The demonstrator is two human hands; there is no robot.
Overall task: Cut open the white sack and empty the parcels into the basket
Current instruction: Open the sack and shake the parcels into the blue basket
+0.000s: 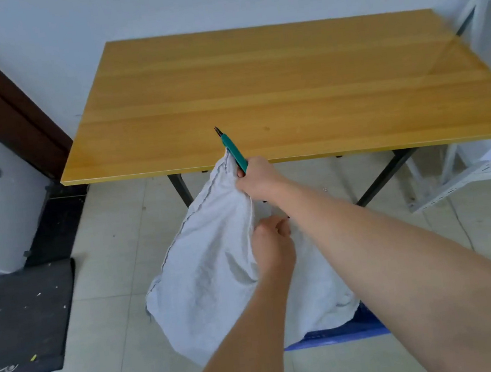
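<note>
White sack [218, 270] held up over the blue basket [350, 329], in front of the worktop [256, 90].

Right hand [257, 181] clenched around a green-handled cutter [233, 150] and pinching the sack's top corner with it, tip pointing up over the worktop edge. Left hand [272, 246] lower down, fingers curled into the sack's side edge, gripping the cloth. Sack hanging slack and crumpled, bottom draped onto the basket rim, on the tiled floor [108, 266]. Dark mat [21, 318] lying at left.
</note>
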